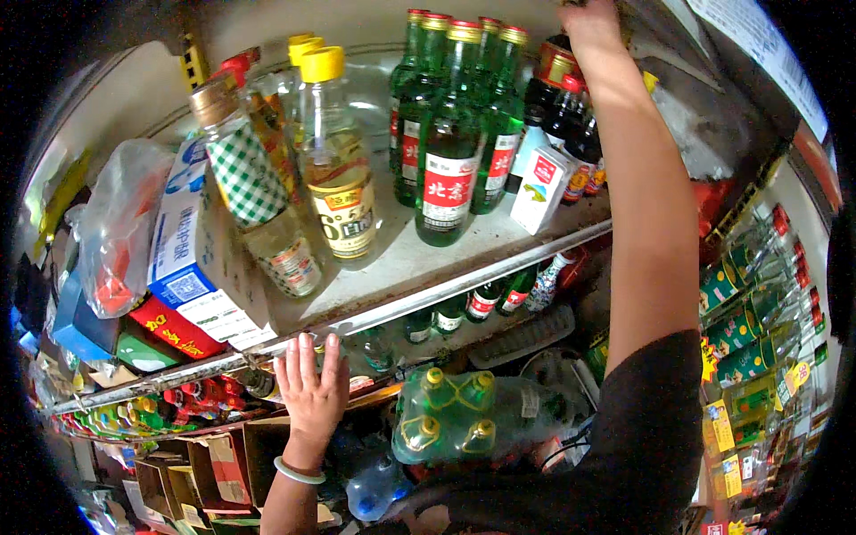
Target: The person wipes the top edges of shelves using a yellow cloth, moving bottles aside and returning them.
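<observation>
My left hand [312, 385], with a pale bracelet on its wrist, has its fingers stretched out on the front edge of a metal shelf [419, 301]. My right arm reaches up past the shelf's right part, and my right hand [592, 25] is cut off by the top of the picture. Its fingers are mostly out of sight, so what it touches is hidden. Green glass bottles [448, 183] stand mid-shelf. Left of them are a clear yellow-capped bottle [341, 183] and a green-checkered bottle [248, 169]. Dark bottles [563, 111] and a small white carton [541, 190] stand near my right forearm.
A blue-and-white box [189, 254] and a clear plastic bag [123, 227] fill the shelf's left end. Below are wrapped large bottles [459, 415] and open cardboard boxes [214, 468]. Bottles with green labels [744, 312] line another rack at the right.
</observation>
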Demonstrator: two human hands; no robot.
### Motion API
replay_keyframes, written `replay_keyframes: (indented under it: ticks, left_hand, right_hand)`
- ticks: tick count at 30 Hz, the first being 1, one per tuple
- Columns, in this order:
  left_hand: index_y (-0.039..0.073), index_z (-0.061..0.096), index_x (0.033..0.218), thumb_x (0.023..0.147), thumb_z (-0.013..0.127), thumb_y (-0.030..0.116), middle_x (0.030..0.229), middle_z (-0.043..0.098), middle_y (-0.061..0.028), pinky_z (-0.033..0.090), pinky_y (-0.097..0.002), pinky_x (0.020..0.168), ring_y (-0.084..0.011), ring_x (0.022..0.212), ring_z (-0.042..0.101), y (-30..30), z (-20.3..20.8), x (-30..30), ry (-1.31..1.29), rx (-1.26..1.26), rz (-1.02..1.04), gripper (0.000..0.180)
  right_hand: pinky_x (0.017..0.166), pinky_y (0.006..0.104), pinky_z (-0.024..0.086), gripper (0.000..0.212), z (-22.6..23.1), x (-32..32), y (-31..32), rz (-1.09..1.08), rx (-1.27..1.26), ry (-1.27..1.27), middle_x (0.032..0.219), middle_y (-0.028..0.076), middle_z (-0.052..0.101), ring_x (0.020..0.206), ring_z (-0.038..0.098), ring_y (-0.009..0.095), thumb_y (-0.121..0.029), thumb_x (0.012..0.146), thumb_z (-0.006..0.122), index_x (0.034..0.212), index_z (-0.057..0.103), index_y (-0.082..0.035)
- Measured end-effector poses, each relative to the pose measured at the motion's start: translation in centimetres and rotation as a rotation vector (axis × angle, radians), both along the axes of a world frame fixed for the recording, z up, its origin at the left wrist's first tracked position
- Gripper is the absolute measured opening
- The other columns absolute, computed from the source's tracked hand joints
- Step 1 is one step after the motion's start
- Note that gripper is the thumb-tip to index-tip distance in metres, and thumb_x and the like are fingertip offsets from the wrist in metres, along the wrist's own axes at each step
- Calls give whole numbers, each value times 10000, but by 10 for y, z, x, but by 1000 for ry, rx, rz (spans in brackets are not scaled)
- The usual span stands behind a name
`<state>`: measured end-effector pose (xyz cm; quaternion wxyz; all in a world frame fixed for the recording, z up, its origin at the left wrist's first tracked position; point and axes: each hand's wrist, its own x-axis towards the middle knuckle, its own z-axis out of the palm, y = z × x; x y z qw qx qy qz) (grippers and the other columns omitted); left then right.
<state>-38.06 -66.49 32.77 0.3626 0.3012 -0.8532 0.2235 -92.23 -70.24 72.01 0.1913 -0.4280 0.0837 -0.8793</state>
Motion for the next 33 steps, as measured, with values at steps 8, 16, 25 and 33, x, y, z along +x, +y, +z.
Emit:
replay_keyframes:
  ticks: [8, 16, 25, 33]
  left_hand:
    - [240, 435, 1361, 801, 632, 205, 1367, 414, -95, 306, -468, 1031, -268, 1247, 411, 1, 2, 4, -18, 0, -17, 595]
    - [214, 439, 1360, 810, 629, 228, 1373, 410, -127, 310, -474, 1039, -299, 1247, 418, -2, -1, 6, -62, -19, -19, 583]
    - [190, 482, 1321, 821, 615, 235, 1375, 406, -158, 340, -486, 1021, -324, 1255, 418, -5, 3, 8, -86, -55, -8, 519]
    - [227, 437, 1362, 808, 625, 194, 1377, 412, -114, 344, -467, 992, -282, 1225, 447, -2, -3, 0, -15, -28, -37, 587]
  right_hand:
    - [481, 359, 371, 252, 18, 97, -92, 252, 35, 36, 642, 111, 443, 520, 381, 235, -197, 955, 393, 744, 495, -106]
    - [583, 391, 467, 237, 19, 272, -152, 859, 512, 262, 798, 160, 559, 663, 522, 281, -205, 945, 415, 856, 587, -68]
    - [617, 352, 492, 268, 2, 396, -189, 606, 561, 827, 868, 90, 663, 735, 607, 212, -260, 939, 451, 1014, 644, -89]
    - [853, 377, 435, 215, 11, 277, -69, -1052, -11, 2010, 1102, 184, 595, 1001, 564, 277, -41, 842, 495, 1036, 584, -11]
